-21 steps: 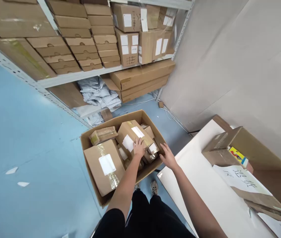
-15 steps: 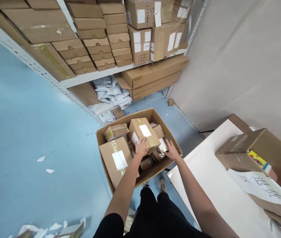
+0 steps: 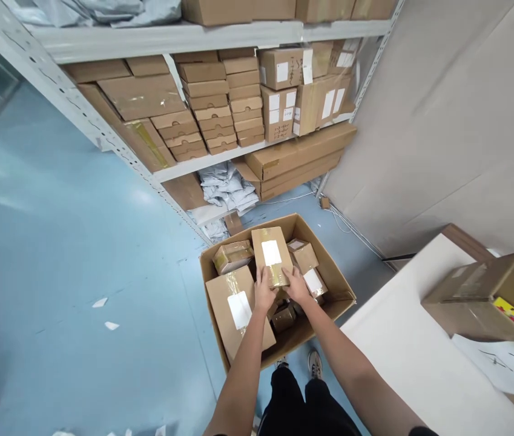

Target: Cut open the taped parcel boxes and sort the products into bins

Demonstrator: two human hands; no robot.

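Note:
Both my hands grip one taped cardboard box [image 3: 271, 245] with a white label, at its near end. My left hand [image 3: 264, 292] closes on the near left corner, my right hand [image 3: 297, 286] on the near right corner. The box is over a large open carton [image 3: 345, 290] on the floor. Inside that carton, a bigger labelled box [image 3: 233, 309] lies to the left of my left hand. A small taped box [image 3: 233, 257] sits behind it. On the right are more small boxes [image 3: 304, 257]. My fingertips under the held box are partly hidden.
Metal shelving [image 3: 157, 42] with stacked cardboard boxes stands ahead, grey plastic mailers [image 3: 227, 184] on its low shelf. At the right is a white table [image 3: 402, 327] bearing an open carton [image 3: 470, 297]. Cables [image 3: 352, 227] run along the wall; paper scraps [image 3: 111, 326] lie on the blue floor.
My right hand has moved left from the carton's right side onto the box. My left hand has shifted to its near left corner. The box has turned straighter. The view has tilted up.

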